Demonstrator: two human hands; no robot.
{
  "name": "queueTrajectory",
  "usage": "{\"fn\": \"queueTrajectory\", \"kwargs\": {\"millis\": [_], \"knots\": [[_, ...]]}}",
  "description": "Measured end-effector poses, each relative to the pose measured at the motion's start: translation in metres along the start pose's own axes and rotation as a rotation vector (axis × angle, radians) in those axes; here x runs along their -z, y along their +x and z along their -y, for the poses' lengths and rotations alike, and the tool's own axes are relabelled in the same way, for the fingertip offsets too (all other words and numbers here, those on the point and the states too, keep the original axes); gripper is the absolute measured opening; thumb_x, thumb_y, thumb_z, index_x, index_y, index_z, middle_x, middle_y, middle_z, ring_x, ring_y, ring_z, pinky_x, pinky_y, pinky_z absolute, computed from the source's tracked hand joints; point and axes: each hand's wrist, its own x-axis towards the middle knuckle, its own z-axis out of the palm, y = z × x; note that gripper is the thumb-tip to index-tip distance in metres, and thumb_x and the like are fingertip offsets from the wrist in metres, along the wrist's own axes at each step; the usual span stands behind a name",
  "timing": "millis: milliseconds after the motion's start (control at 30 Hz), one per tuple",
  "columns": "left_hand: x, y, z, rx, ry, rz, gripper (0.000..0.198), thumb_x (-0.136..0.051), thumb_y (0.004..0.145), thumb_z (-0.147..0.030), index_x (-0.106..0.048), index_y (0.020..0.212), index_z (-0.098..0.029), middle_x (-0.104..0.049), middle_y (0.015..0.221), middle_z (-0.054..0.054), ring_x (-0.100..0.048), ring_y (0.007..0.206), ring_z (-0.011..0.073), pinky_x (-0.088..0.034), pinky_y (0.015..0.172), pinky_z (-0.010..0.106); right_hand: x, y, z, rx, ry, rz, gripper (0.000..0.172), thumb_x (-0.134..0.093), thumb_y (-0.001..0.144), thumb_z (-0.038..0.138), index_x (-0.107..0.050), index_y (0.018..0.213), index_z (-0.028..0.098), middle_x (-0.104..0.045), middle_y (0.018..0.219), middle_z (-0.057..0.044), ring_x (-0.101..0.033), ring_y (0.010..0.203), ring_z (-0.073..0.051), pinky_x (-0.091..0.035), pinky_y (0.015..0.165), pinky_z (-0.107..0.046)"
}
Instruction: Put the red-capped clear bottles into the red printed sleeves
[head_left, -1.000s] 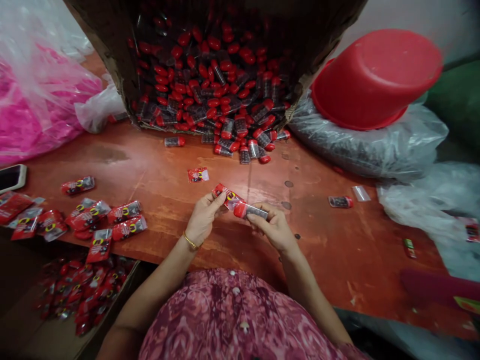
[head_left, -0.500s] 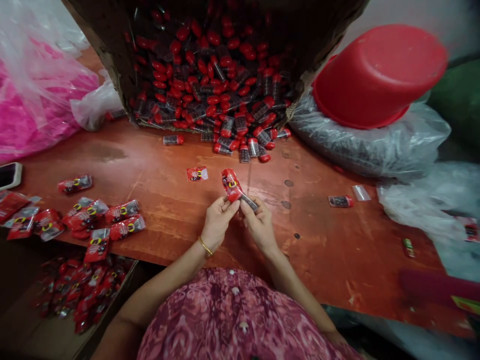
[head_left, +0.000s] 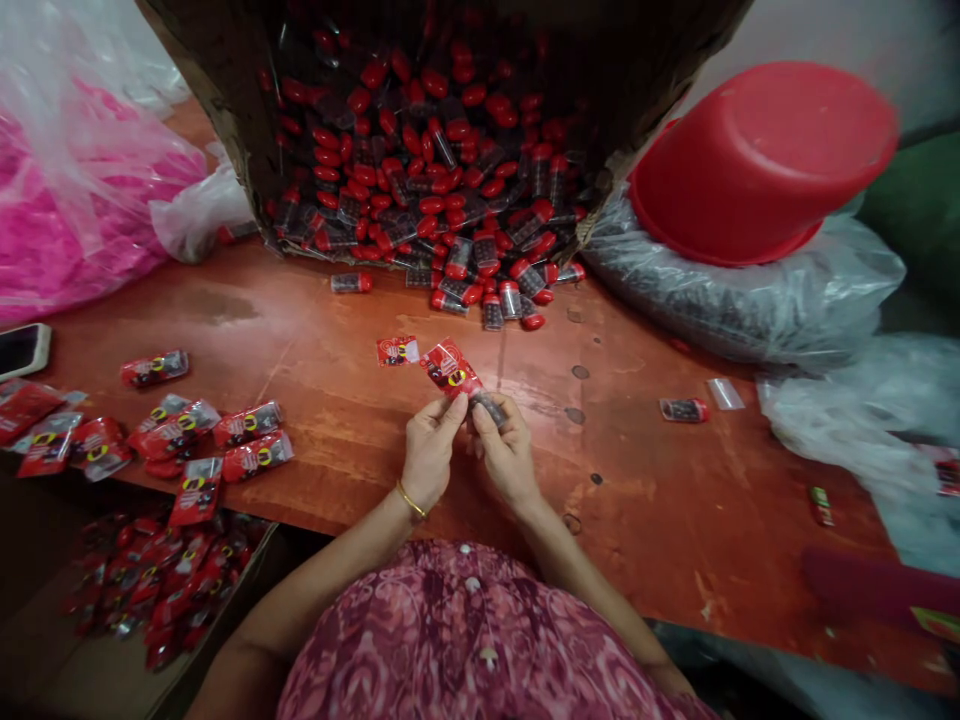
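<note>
Left hand (head_left: 429,452): grip closed, pinching the near end of a red packet (head_left: 452,370). Right hand (head_left: 508,452): grip closed on a dark tube (head_left: 490,406). Packet and tube meet above the desk (head_left: 645,520), close to the middle of its near edge; whether the tube is inside the packet cannot be told. A card (head_left: 396,351) lies just left of the packet. Further packets (head_left: 180,432) lie along the near edge, at left. Toward the far edge, an open box (head_left: 217,110) holds red-capped tubes (head_left: 463,255).

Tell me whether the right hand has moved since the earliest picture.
Yes: the right hand has shifted left, away from the dark spot on the table and closer to the left hand.
</note>
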Motion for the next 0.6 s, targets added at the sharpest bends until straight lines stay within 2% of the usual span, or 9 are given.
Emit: {"fn": "queueTrajectory", "kwargs": {"millis": [133, 267, 400, 467, 600], "knots": [[0.004, 0.007, -0.007, 0.019, 0.009, 0.003, 0.039, -0.068, 0.064, -0.052, -0.064, 0.061, -0.014, -0.06, 0.057, -0.001, -0.051, 0.055, 0.0083, -0.041, 0.058, 0.021, -0.002, 0.0, 0.0, -0.024, 0.079, 0.022, 0.031, -0.055, 0.078, 0.051, -0.047, 0.085, 0.023, -0.04, 0.056, 0.009, -0.033, 0.039, -0.006, -0.029, 0.037, -0.019], [0.005, 0.012, -0.015, 0.015, 0.062, 0.031, 0.033, -0.072, 0.061, -0.046, -0.064, 0.063, -0.014, -0.058, 0.055, -0.002, -0.049, 0.049, 0.0074, -0.039, 0.051, 0.02, -0.006, 0.007, 0.003, -0.051, 0.134, 0.064, 0.034, -0.056, 0.076, 0.054, -0.044, 0.083, 0.023, -0.039, 0.055, 0.01, -0.035, 0.038, -0.005, -0.033, 0.037, -0.018], [0.005, 0.013, -0.025, 0.047, 0.032, 0.025, 0.032, -0.069, 0.065, -0.045, -0.06, 0.06, -0.015, -0.055, 0.05, -0.002, -0.046, 0.045, 0.0077, -0.036, 0.045, 0.02, -0.005, 0.013, 0.009, -0.119, 0.159, 0.232, 0.037, -0.056, 0.074, 0.056, -0.045, 0.089, 0.023, -0.05, 0.064, 0.008, -0.045, 0.04, -0.006, -0.039, 0.04, -0.019], [0.007, 0.014, -0.027, 0.06, 0.013, 0.022, 0.033, -0.068, 0.066, -0.046, -0.059, 0.059, -0.015, -0.054, 0.049, -0.001, -0.046, 0.045, 0.0077, -0.036, 0.045, 0.02, -0.004, 0.011, 0.01, -0.132, 0.164, 0.27, 0.038, -0.055, 0.075, 0.055, -0.046, 0.093, 0.023, -0.056, 0.07, 0.006, -0.049, 0.041, -0.006, -0.041, 0.042, -0.02], [0.01, 0.014, -0.018, 0.047, 0.048, 0.048, 0.036, -0.068, 0.065, -0.05, -0.062, 0.067, -0.014, -0.056, 0.053, -0.002, -0.044, 0.044, 0.0068, -0.034, 0.042, 0.02, -0.006, 0.007, 0.009, -0.054, 0.129, 0.136, 0.034, -0.057, 0.076, 0.052, -0.045, 0.088, 0.023, -0.057, 0.066, 0.006, -0.046, 0.037, -0.005, -0.039, 0.038, -0.019]]}}
